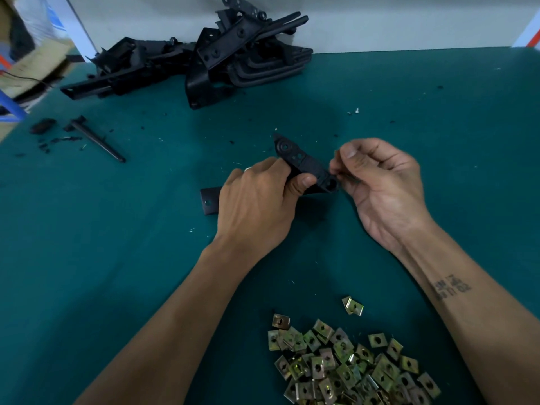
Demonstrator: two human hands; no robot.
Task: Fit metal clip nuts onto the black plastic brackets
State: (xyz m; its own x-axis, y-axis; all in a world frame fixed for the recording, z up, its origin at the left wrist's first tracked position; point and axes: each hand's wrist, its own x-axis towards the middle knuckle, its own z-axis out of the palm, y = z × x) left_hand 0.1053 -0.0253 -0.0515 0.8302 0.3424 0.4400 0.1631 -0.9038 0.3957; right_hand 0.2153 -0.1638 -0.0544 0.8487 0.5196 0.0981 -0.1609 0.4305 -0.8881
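Note:
My left hand (257, 200) grips a black plastic bracket (298, 159) at the middle of the green table, thumb on its side. One flat end of the bracket sticks out left of the hand. My right hand (380, 185) pinches a small metal clip nut (336, 168) between thumb and fingers, right at the bracket's near end. The clip is mostly hidden by the fingers. A heap of brass-coloured clip nuts (344, 366) lies near the front edge, between my forearms.
A pile of black plastic brackets (210, 57) lies at the back against the white wall. A black rod (99, 140) and small black scraps lie at the left. One loose clip nut (352, 306) sits apart from the heap. A cardboard box (32, 59) stands beyond the table's left corner.

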